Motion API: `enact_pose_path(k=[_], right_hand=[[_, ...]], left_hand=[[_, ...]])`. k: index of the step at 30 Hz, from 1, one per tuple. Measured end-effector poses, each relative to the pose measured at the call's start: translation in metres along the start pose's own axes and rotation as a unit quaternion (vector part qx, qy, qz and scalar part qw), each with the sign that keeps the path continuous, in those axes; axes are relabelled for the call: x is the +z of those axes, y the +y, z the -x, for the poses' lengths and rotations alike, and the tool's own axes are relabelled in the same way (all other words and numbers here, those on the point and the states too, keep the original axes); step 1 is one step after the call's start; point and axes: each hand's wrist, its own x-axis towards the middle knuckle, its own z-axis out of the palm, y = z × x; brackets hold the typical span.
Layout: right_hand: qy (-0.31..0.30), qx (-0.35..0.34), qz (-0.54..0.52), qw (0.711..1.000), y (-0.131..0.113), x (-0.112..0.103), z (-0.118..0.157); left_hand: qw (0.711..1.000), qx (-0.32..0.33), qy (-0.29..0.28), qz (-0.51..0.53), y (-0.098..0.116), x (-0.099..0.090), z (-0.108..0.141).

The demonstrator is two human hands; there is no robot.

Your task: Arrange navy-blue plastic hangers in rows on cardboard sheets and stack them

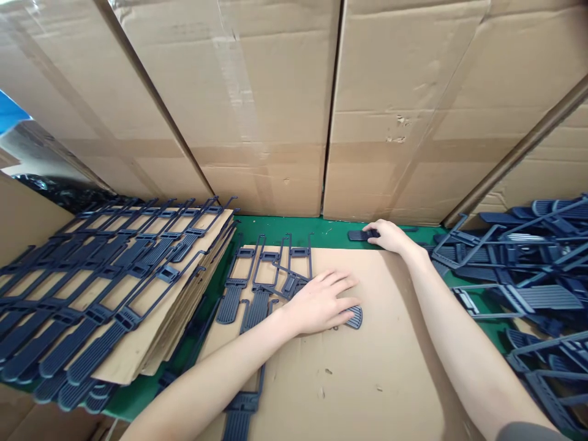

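My left hand [324,300] lies with its fingers spread over a dark blue plastic bracket on a cardboard sheet [349,380]. The bracket's ribbed, rounded end [354,318] shows beyond my fingertips; its middle is hidden under the hand. Farther back, my right hand [388,236] has its fingers closed on another dark plastic bracket [356,235] at the green tabletop's back, just past the sheet's far edge. To the left of my left hand, similar brackets [231,303] with open rectangular frames and ribbed tongues lie side by side on the sheet.
Layered cardboard sheets [133,349] carrying rows of the same brackets [101,318] stand at left. A tangled heap of brackets [528,257] sits at right on the green tabletop [275,229]. Large cardboard boxes [275,110] form a wall behind.
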Motion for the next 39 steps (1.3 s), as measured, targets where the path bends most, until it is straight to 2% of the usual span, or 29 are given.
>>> enact_pose_path(k=[3,5,9,13,16,20,23,26,28,29,31,34,39], right_hand=[[0.008,-0.009,0.007,1.000,-0.010,-0.004,0.001],[0.017,-0.022,0.004,1.000,-0.022,-0.014,0.003],[0.040,-0.126,-0.083,0.988,-0.072,-0.044,0.016],[-0.042,-0.226,-0.233,0.945,-0.128,-0.064,0.036],[-0.093,-0.262,-0.273,0.921,-0.150,-0.068,0.047],[-0.086,-0.246,-0.282,0.923,-0.150,-0.073,0.052],[-0.076,-0.223,-0.313,0.920,-0.145,-0.081,0.055],[-0.150,-0.240,-0.375,0.882,-0.144,-0.085,0.059],[-0.218,-0.262,-0.388,0.856,-0.145,-0.086,0.061],[-0.242,-0.269,-0.379,0.852,-0.145,-0.085,0.061],[-0.257,-0.274,-0.345,0.860,-0.146,-0.086,0.063],[-0.234,-0.261,-0.296,0.888,-0.144,-0.088,0.064],[-0.219,-0.229,-0.238,0.918,-0.139,-0.091,0.064]], left_hand=[[0.999,0.043,0.003,0.000,0.000,0.000,-0.001],[0.997,0.075,0.002,0.009,0.001,-0.001,-0.002],[0.993,0.118,-0.009,0.019,0.005,-0.006,-0.002],[0.991,0.133,-0.019,0.002,0.012,-0.009,-0.002],[0.990,0.139,-0.017,-0.032,0.021,-0.013,-0.004],[0.982,0.172,0.003,-0.078,0.041,-0.034,-0.007],[0.976,0.187,0.075,-0.080,0.061,-0.060,-0.006],[0.968,0.202,0.146,-0.031,0.078,-0.083,0.003],[0.966,0.196,0.166,-0.010,0.087,-0.091,0.013],[0.966,0.193,0.170,-0.001,0.092,-0.092,0.019],[0.966,0.183,0.180,0.026,0.102,-0.089,0.032],[0.978,0.130,0.157,0.047,0.118,-0.076,0.053],[0.987,0.089,0.129,0.034,0.139,-0.063,0.087]])
